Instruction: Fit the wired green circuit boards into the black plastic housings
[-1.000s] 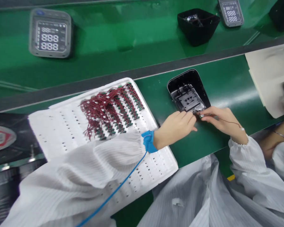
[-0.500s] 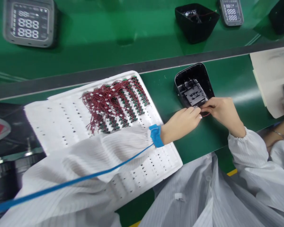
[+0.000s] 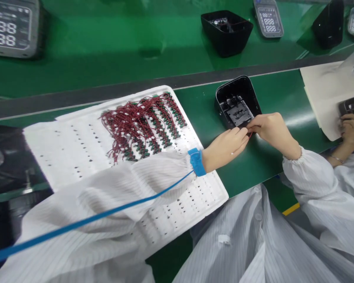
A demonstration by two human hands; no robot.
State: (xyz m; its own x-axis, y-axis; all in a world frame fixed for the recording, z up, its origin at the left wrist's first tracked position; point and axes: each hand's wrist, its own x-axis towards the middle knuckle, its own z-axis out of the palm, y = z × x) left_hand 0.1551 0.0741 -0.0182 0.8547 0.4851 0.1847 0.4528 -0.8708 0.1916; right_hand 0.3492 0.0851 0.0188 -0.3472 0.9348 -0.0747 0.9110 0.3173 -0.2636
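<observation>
A black plastic housing (image 3: 255, 96) lies on the green bench with its open side up, and a dark grey moulded plate (image 3: 238, 113) shows inside. My left hand (image 3: 225, 149) reaches to the near edge of this housing, its fingers closed together; what they grip is hidden. Beside it, my right hand (image 3: 273, 129) pinches at the same near corner, fingertips almost touching the left ones. A short stretch of thin red wire (image 3: 250, 134) shows between the two hands, at the right fingertips. A blue wrist strap (image 3: 196, 162) with a cord circles my left wrist.
Left of the housing, a white foam tray (image 3: 65, 157) carries rows of small green boards with dark red wires (image 3: 129, 122). Behind a raised edge, another black housing (image 3: 227, 37) and display units (image 3: 268, 19) stand on a green surface. At right, a co-worker's hand (image 3: 352, 129) holds a dark part.
The view has shifted slightly, so the items on the back surface sit further left. Both hands stay at the housing's near edge; the left hand has turned its back more upward, covering its fingertips.
</observation>
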